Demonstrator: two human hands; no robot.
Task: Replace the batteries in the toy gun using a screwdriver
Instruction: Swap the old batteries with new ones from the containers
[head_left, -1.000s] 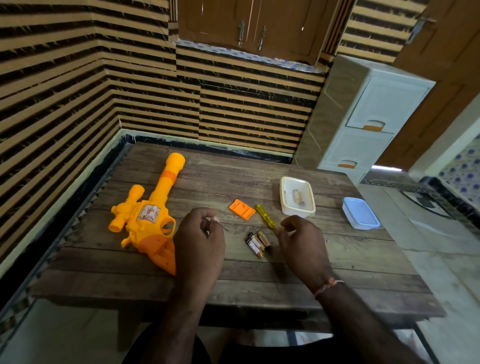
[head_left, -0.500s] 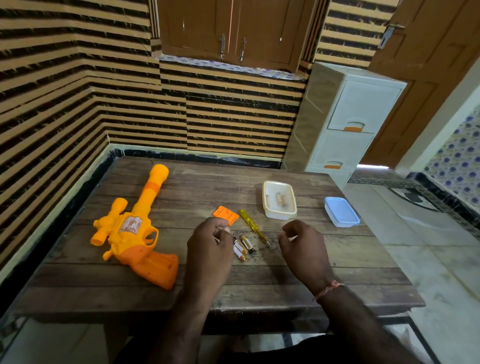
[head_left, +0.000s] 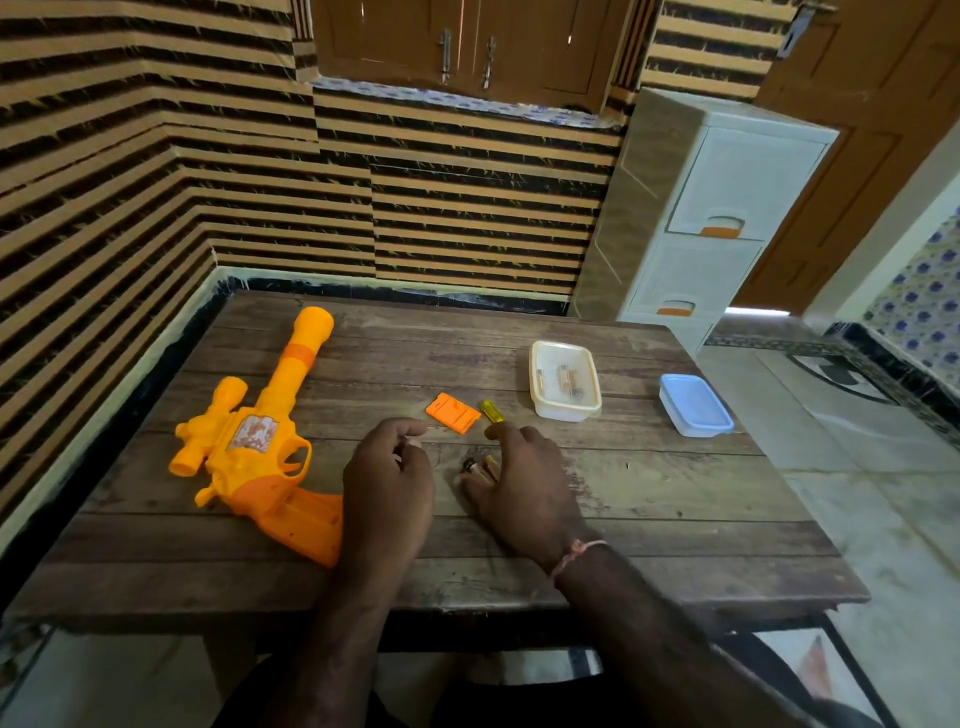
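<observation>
No text, brand or number could be read anywhere. The toy gun (head_left: 249, 441) carried a pale sticker (head_left: 253, 433) on its side, just above the trigger guard, but its print was too blurred to make out.

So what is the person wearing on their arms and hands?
Both arms are bare, with no sleeves showing and no gloves. The right hand has a thin reddish thread bracelet tied round its wrist. The left hand and its wrist wear nothing.
</observation>
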